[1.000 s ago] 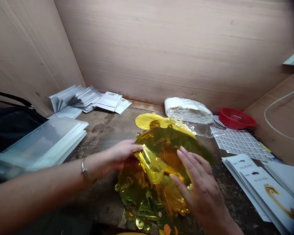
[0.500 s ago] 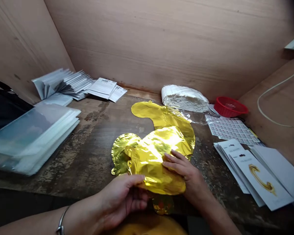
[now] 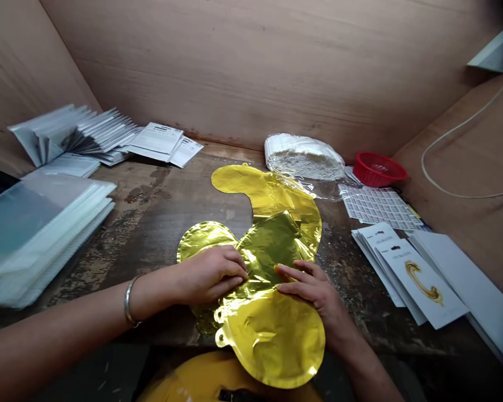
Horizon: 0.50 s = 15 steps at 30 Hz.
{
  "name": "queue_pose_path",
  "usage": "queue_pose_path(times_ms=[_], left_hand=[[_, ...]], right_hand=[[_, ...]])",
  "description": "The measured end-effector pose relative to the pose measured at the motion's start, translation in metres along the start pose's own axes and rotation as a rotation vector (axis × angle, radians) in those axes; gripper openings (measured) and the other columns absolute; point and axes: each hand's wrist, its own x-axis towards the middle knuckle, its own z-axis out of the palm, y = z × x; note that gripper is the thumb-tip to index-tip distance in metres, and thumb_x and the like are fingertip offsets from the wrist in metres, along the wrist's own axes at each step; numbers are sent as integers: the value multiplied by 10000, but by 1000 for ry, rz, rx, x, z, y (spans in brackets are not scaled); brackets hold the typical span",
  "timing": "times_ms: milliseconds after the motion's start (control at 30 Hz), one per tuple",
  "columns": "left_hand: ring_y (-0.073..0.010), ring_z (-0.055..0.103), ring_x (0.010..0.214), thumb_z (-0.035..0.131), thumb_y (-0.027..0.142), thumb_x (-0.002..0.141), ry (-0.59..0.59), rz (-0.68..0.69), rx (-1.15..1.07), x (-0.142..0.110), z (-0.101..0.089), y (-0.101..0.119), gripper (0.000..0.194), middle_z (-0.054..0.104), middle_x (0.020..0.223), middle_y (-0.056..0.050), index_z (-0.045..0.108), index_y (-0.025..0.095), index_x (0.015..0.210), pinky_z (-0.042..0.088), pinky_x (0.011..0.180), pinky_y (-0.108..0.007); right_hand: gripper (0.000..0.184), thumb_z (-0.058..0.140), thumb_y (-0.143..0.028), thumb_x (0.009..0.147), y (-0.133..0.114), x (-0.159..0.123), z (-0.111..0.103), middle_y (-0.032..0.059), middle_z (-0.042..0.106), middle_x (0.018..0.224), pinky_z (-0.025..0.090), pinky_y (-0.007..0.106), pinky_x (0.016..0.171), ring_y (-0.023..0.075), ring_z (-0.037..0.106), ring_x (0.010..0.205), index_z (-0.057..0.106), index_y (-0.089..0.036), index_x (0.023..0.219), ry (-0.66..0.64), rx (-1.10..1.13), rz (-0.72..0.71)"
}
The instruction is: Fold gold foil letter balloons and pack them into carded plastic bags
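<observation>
A flat, shiny gold foil balloon (image 3: 279, 340) lies partly folded between my hands, its rounded lower end hanging over the table's front edge. Small tabs with holes stick out on its left side. My left hand (image 3: 212, 273), with a metal bangle at the wrist, is closed with its fingertips pinching the foil's left edge. From the other side, my right hand (image 3: 312, 290) grips a crease with thumb and fingers. More gold foil with a curved shape (image 3: 285, 198) spreads flat behind; whether it is a separate balloon, I cannot tell.
Clear plastic sleeves (image 3: 46, 223) are stacked at the left, with packed sachets (image 3: 79, 134) behind. A plastic-wrapped white bundle (image 3: 304, 156), a red basket (image 3: 379, 169) and a sticker sheet (image 3: 379, 206) stand at the back right. Printed cards (image 3: 421, 282) lie at the right.
My left hand has moved from under the foil up onto its left edge. The foil's front end has unfolded down toward me. The view has shifted slightly right.
</observation>
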Motion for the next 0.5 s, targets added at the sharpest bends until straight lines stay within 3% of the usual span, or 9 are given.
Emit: queue_pose_path(times_ms=[167, 233, 367, 433, 500], left_hand=[[-184, 550, 805, 228, 383, 1011, 19, -105, -84, -5, -11, 4, 503, 643, 875, -81, 642, 166, 825, 437, 812, -302], [-181, 537, 764, 178, 420, 1009, 39, -187, -149, -4, -16, 3, 537, 630, 847, -64, 619, 174, 825, 441, 772, -294], [-212, 595, 915, 495, 381, 915, 166, -364, -138, 2, -7, -2, 306, 654, 1049, -56, 572, 208, 1155, 450, 825, -298], [-224, 609, 895, 570, 324, 857, 271, -467, -21, 4, 3, -3, 523, 656, 1022, -57, 438, 223, 1353, 454, 792, -312], [-215, 607, 794, 542, 298, 863, 313, -530, 87, 6, 12, -4, 700, 648, 904, -38, 239, 225, 1490, 448, 724, -311]], right_hand=[[274, 534, -372, 920, -5, -8, 13, 101, 684, 1078, 481, 401, 888, 262, 583, 1035, 708, -214, 1062, 198, 64, 235], [313, 506, -399, 926, -7, -5, 19, 114, 670, 1007, 494, 387, 843, 264, 594, 978, 693, -177, 1044, 274, 20, 320], [329, 458, -376, 940, -14, 6, 25, 104, 611, 815, 484, 385, 759, 269, 558, 865, 627, -194, 725, 345, -186, 385], [349, 454, -352, 939, -18, 12, 26, 105, 581, 781, 469, 398, 739, 274, 526, 835, 544, -216, 631, 358, -240, 404], [310, 461, -310, 933, -21, 16, 25, 120, 584, 843, 454, 422, 778, 286, 506, 871, 544, -213, 651, 338, -272, 407]])
